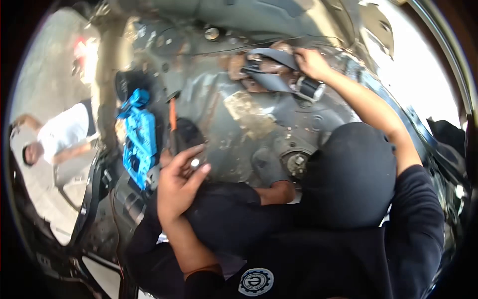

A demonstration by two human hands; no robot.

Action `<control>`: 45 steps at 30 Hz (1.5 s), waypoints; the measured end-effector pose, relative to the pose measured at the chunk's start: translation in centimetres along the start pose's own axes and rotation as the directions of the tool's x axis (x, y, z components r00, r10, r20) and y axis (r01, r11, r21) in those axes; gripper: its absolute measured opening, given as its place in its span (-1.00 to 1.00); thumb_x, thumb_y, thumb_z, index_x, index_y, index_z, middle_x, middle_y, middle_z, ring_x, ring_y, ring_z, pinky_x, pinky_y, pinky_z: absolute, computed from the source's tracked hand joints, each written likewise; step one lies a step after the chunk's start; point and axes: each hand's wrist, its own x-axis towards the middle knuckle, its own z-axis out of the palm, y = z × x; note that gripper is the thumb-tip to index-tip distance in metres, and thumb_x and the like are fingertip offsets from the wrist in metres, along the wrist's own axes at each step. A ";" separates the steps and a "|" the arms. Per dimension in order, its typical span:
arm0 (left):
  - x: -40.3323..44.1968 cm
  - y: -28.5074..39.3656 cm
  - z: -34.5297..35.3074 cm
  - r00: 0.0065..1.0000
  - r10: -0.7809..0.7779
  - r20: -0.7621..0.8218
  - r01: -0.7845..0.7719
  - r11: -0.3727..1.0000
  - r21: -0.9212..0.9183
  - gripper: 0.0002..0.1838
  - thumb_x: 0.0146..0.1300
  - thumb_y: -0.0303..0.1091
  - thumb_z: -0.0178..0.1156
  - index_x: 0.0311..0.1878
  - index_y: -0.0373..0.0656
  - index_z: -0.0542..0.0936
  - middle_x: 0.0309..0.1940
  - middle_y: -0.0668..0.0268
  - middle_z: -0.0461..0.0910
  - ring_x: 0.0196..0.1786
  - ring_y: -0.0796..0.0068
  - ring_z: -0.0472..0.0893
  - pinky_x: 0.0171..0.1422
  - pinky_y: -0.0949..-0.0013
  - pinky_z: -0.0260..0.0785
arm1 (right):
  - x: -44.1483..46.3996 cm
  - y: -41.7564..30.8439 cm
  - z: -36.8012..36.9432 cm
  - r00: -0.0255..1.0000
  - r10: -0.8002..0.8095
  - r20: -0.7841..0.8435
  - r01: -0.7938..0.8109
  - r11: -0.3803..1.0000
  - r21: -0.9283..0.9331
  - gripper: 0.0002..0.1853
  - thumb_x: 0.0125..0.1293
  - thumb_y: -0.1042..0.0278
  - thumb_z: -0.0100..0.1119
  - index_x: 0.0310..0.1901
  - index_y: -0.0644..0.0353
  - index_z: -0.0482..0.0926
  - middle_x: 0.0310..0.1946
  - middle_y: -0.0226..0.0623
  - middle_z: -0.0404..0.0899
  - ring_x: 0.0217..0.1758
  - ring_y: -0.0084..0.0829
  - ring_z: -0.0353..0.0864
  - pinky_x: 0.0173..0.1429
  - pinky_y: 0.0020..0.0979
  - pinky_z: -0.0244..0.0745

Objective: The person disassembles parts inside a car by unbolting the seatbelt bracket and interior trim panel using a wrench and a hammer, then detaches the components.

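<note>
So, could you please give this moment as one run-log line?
left hand: small shiny piece | right hand: at gray strap | nearby: blue part, orange-handled tool

a bright blue part [140,139] at left, an orange and black tool [173,117] beside it, a plain grey strap [273,82] at upper right, a white gear pattern on the black shirt [318,259] at bottom.

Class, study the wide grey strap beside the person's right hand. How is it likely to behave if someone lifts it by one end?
The grey strap would probably be floppy, since it bends in loose curves. It looks unlikely to roll, being flat and wide. The dark fitting at its side, if attached, might drag or swing as the strap rises.
</note>
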 end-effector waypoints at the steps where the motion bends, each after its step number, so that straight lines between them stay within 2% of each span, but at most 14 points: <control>1: 0.1 0.3 -0.1 0.999 -0.034 0.016 0.033 0.997 0.067 -0.53 0.34 -0.62 0.37 0.31 -0.33 0.58 -0.06 0.37 0.67 -0.08 0.70 0.61 0.03 0.61 0.46 | -0.1 -0.7 0.4 0.999 0.049 -0.011 -0.048 0.995 0.085 -0.53 0.49 0.02 0.01 0.01 0.32 0.66 -0.07 0.28 0.69 0.09 0.19 0.69 0.21 0.07 0.54; 2: 0.2 0.1 -0.2 0.999 -0.051 0.003 0.050 0.993 0.104 -0.53 0.34 -0.62 0.36 0.31 -0.34 0.58 -0.02 0.35 0.68 -0.06 0.68 0.63 0.05 0.59 0.47 | -0.6 -2.9 -0.3 0.986 0.156 0.059 -0.164 0.969 0.186 -0.35 0.49 -0.20 0.03 -0.01 0.42 0.64 -0.05 0.35 0.67 0.13 0.23 0.67 0.26 0.06 0.53; 4: 0.9 0.5 0.3 1.000 -0.019 0.015 0.018 0.996 0.086 -0.53 0.34 -0.58 0.38 0.31 -0.34 0.59 -0.06 0.37 0.68 -0.11 0.73 0.60 0.00 0.61 0.44 | -1.3 -5.2 -1.6 0.979 0.161 0.122 -0.176 0.976 0.126 0.08 0.22 -0.59 0.19 0.17 0.57 0.49 0.06 0.37 0.65 0.23 0.17 0.65 0.33 -0.05 0.52; 6: 1.5 1.2 0.7 0.999 -0.023 0.036 0.019 0.992 0.123 -0.53 0.34 -0.56 0.39 0.31 -0.33 0.59 -0.14 0.42 0.66 -0.20 0.77 0.54 -0.08 0.64 0.39 | -0.5 -5.6 -0.7 0.986 0.109 0.127 -0.105 0.994 -0.043 0.28 0.04 -0.63 0.34 0.30 0.65 0.28 0.07 0.35 0.65 0.21 0.14 0.68 0.33 -0.11 0.57; 10: 2.0 1.1 1.2 1.000 -0.012 0.021 0.009 0.992 0.124 -0.54 0.34 -0.52 0.41 0.30 -0.31 0.60 -0.36 0.57 0.52 -0.36 0.81 0.39 -0.25 0.67 0.22 | -2.4 -7.0 -1.1 0.972 0.164 0.166 -0.133 0.974 -0.184 0.21 0.17 -0.41 0.41 0.41 0.66 0.17 -0.05 0.24 0.70 0.05 0.11 0.74 0.15 -0.08 0.66; 12: 2.1 0.2 0.9 1.000 0.008 0.002 -0.008 0.989 0.146 -0.54 0.34 -0.49 0.42 0.29 -0.29 0.62 -0.42 0.59 0.47 -0.40 0.81 0.36 -0.29 0.65 0.18 | -4.8 -7.9 -1.3 0.964 0.120 0.237 -0.057 0.965 -0.256 0.02 0.35 -0.17 0.31 0.46 0.65 0.15 -0.18 0.16 0.73 -0.05 0.06 0.76 0.03 -0.05 0.68; 14: 1.9 -0.6 0.3 1.000 0.010 -0.021 -0.007 0.988 0.156 -0.54 0.34 -0.47 0.42 0.29 -0.27 0.63 -0.44 0.57 0.47 -0.41 0.81 0.36 -0.30 0.65 0.18 | -6.5 -7.2 0.3 0.979 -0.011 0.203 0.089 0.920 -0.383 -0.40 0.30 0.16 0.26 0.23 0.46 0.48 -0.21 0.03 0.75 -0.05 -0.03 0.76 0.23 -0.09 0.60; 17: 1.3 -0.2 0.4 0.999 -0.008 -0.032 0.014 0.984 0.178 -0.54 0.34 -0.44 0.43 0.29 -0.25 0.63 -0.45 0.55 0.49 -0.40 0.79 0.37 -0.29 0.65 0.20 | -7.6 -5.7 1.4 0.984 -0.131 0.121 0.160 0.949 -0.272 -0.62 0.23 0.31 0.20 0.09 0.19 0.59 -0.15 -0.09 0.75 0.09 -0.04 0.70 0.52 -0.06 0.37; 30: 1.6 -0.1 0.8 1.000 0.001 -0.024 0.003 0.983 0.184 -0.55 0.35 -0.49 0.41 0.29 -0.26 0.62 -0.45 0.56 0.47 -0.40 0.79 0.37 -0.27 0.65 0.21 | -7.7 -4.9 1.7 0.948 -0.313 0.059 0.318 0.926 -0.202 -0.71 0.27 0.21 0.28 -0.02 0.12 0.67 -0.15 -0.19 0.74 0.07 -0.11 0.67 0.35 -0.10 0.43; 32: 1.7 0.0 0.7 1.000 0.000 -0.021 0.004 0.985 0.170 -0.55 0.35 -0.48 0.42 0.29 -0.27 0.62 -0.45 0.56 0.47 -0.40 0.80 0.37 -0.28 0.65 0.19 | -7.2 -5.1 0.4 0.973 -0.188 0.136 0.209 0.964 -0.161 -0.69 0.37 0.10 0.26 -0.01 0.11 0.67 -0.14 -0.17 0.74 0.07 -0.13 0.68 0.35 -0.12 0.43; 35: 1.8 0.1 0.8 1.000 0.001 -0.017 0.001 0.985 0.172 -0.55 0.36 -0.48 0.42 0.29 -0.27 0.62 -0.46 0.57 0.46 -0.41 0.80 0.36 -0.29 0.65 0.19 | -5.1 -6.7 -1.7 0.999 -0.034 0.019 0.033 0.999 0.029 -0.69 0.49 0.08 0.13 0.02 0.13 0.67 -0.12 0.02 0.75 0.03 0.08 0.72 0.20 0.03 0.56; 39: 2.3 -0.3 0.5 1.000 -0.023 -0.014 0.026 0.983 0.180 -0.55 0.36 -0.47 0.41 0.30 -0.27 0.62 -0.46 0.58 0.45 -0.40 0.80 0.36 -0.28 0.65 0.19 | -0.7 -9.0 -1.5 0.960 -0.252 -0.120 0.263 0.960 0.095 -0.70 0.45 0.12 0.20 0.02 0.15 0.67 -0.15 0.05 0.74 0.06 0.07 0.72 0.21 0.01 0.56; 42: 2.4 -0.6 0.3 1.000 0.003 -0.020 0.000 0.987 0.160 -0.55 0.37 -0.47 0.40 0.31 -0.27 0.61 -0.43 0.58 0.46 -0.39 0.80 0.37 -0.26 0.65 0.20 | 0.4 -12.5 -2.0 0.974 -0.222 0.038 0.206 0.947 0.245 -0.59 0.33 0.10 0.34 0.02 0.30 0.66 -0.09 0.14 0.73 0.10 0.10 0.71 0.24 -0.01 0.56; 45: 2.5 -0.7 0.2 1.000 -0.030 0.001 0.030 0.987 0.159 -0.55 0.38 -0.46 0.39 0.31 -0.30 0.60 -0.39 0.54 0.50 -0.36 0.77 0.43 -0.23 0.64 0.27 | 1.8 -13.9 -1.3 0.977 -0.177 0.116 0.149 0.964 0.218 -0.56 0.32 0.09 0.37 0.02 0.33 0.66 -0.08 0.14 0.73 0.13 0.10 0.69 0.28 -0.03 0.54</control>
